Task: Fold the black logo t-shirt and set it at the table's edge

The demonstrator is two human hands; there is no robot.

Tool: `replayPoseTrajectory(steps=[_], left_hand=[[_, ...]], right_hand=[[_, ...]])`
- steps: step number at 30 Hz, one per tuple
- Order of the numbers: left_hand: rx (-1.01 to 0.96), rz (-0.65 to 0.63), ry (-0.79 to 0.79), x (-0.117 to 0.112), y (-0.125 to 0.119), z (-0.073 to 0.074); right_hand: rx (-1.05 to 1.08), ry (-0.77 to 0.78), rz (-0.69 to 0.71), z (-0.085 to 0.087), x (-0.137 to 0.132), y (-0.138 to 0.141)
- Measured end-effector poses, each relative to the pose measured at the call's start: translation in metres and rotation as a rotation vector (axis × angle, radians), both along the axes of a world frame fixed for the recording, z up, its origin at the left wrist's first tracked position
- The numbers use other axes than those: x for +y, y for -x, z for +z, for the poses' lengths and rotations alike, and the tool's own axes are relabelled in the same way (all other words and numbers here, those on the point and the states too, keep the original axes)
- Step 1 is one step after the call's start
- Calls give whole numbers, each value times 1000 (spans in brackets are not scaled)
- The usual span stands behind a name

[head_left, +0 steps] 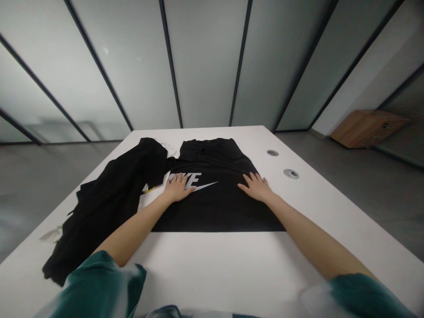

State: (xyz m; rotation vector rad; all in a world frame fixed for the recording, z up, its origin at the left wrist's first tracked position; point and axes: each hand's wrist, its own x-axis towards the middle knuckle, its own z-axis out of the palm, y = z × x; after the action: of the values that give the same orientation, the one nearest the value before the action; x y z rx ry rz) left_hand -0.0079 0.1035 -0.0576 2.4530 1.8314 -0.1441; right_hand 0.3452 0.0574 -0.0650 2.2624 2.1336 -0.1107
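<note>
A black T-shirt (pixel 218 212) with a white printed logo lies spread on the white table, its straight edge toward me and its neckline at the far side. My left hand (pixel 179 187) rests flat on the left part of the shirt, fingers spread over the printed letters and covering some of them. On the right part, near the shirt's side edge, my right hand (pixel 257 187) lies flat with its fingers apart. Neither hand grips the cloth. Shallow wrinkles cross the shirt beyond my hands.
Another black garment (pixel 109 203) lies heaped along the table's left side, with a whitish tag-like piece (pixel 53 234) by it. Two round grommets (pixel 291 174) are set in the white table (pixel 218 269) at right. Frosted glass panels stand behind; a wooden cabinet (pixel 367 128) is at far right.
</note>
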Motion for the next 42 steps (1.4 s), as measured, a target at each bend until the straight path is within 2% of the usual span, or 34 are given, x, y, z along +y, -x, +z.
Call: replayPoseTrajectory(steps=[5,10,14,28,35,39,42], left_hand=[[-24,-4,-11,15,-8,-11],[-40,-14,-27,39,-15,-10],[-41,-13,-37,43,-16,-11],[-43,26,-38,11,-12,-13],[-56,52,-40,-14,-11,-9],[-49,70,-61,-27,-8,-11],[-54,70,-71,-33,-6,-13]], right_hand=[[3,13,-21,-14,14,-12],[5,17,-32,-11,32,-15],[-5,19,-33,-8,34,-13],[-22,32,-3,-5,11,-12],[-13,-79,32,-12,0,-11],[16,-196,66,-11,-7,-10],[42,-219,76,-10,-14,-11]])
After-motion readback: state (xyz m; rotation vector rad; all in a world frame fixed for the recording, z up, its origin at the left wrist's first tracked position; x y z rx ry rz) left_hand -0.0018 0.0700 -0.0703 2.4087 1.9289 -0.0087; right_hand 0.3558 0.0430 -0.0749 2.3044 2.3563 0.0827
